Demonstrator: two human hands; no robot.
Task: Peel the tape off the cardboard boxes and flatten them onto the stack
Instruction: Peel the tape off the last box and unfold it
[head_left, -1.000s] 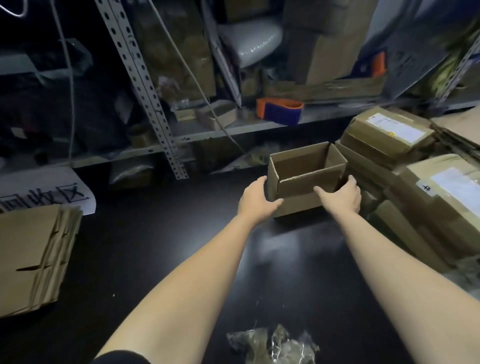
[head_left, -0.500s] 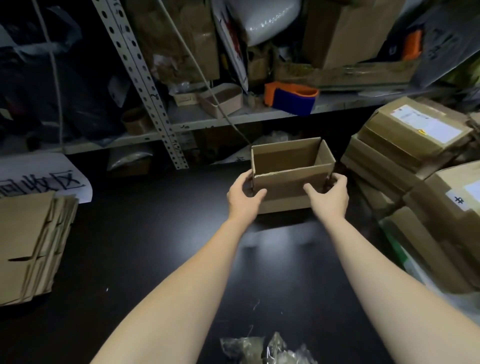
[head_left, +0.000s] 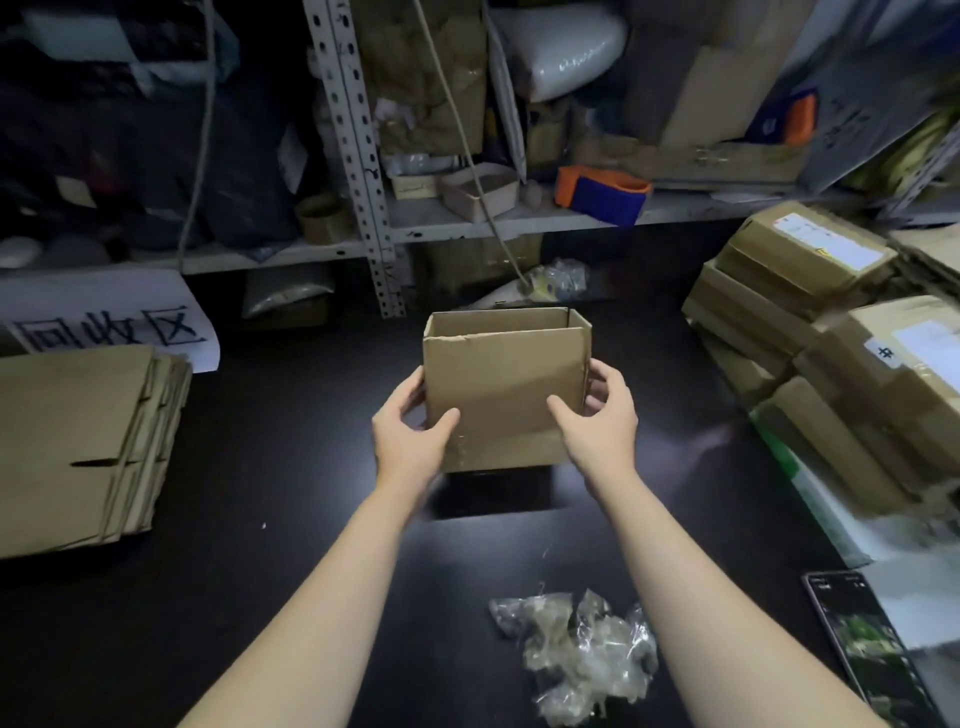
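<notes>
Though half-curled, fingers (head_left: 604, 378) around box (head_left: 504, 371)

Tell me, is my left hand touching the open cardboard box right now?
Touching. In the head view the left hand grips the cardboard box: its thumb lies across the box's front face and its fingers curl around the left edge.

Black table (head_left: 291, 519): flattened cardboard stack (head_left: 78, 447) left, taped boxes (head_left: 831, 364) right, crumpled tape (head_left: 582, 660), phone (head_left: 872, 649).
</notes>
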